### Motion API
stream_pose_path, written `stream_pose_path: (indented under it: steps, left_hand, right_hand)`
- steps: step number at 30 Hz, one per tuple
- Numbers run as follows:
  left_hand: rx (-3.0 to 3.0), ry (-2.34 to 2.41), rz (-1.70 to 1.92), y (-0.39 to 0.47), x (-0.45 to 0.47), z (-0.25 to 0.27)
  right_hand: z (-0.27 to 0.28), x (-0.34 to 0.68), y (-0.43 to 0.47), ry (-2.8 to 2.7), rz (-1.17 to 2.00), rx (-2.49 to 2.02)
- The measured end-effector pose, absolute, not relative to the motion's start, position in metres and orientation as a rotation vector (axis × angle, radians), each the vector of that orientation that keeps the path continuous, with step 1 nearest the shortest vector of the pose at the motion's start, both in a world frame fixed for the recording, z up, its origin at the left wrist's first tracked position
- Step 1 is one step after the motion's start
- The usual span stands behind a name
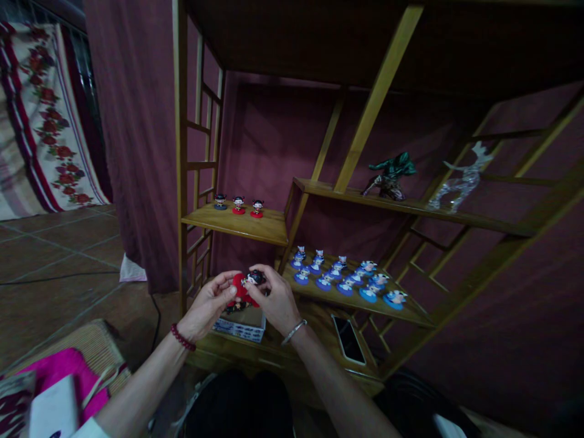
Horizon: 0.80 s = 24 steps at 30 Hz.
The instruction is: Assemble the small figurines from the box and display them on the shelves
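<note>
Between my two hands is a small figurine [252, 278] with black hair and a red round base. My left hand [210, 307] pinches the red base. The fingers of my right hand [277, 299] close around the dark-haired head and body. Just below my hands sits an open patterned box [241, 329] with more red and black figurines partly hidden in it. On the small upper-left shelf [237, 226] stand three similar figurines [238, 205], two on red bases and one on a dark blue base.
Several blue and white figurines [345, 283] stand in rows on the middle shelf. Above them are a green and brown statue [391, 175] and a clear deer figure [460, 179]. A phone or tablet [348, 339] lies on the bottom board. Wooden posts frame the unit; a woven stool [86, 350] is at left.
</note>
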State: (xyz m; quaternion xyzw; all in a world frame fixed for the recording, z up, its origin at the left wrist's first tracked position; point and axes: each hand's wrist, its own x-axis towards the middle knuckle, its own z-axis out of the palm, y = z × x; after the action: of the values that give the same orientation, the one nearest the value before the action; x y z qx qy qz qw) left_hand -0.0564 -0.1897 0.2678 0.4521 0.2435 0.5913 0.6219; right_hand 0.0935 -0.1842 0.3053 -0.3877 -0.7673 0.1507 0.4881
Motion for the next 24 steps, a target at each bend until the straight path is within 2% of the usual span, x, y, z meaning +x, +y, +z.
stream_pose_path:
  steps: [14,24]
  left_hand:
    - [0.92,0.444,1.411,-0.194,-0.054,0.273]
    - [0.805,0.374,1.386,-0.198,-0.049,0.279]
  right_hand:
    - [0.347,0.095,-0.188,-2.149,0.248,-0.758]
    - [0.356,0.099,-0.184,-2.296,0.19,-0.677]
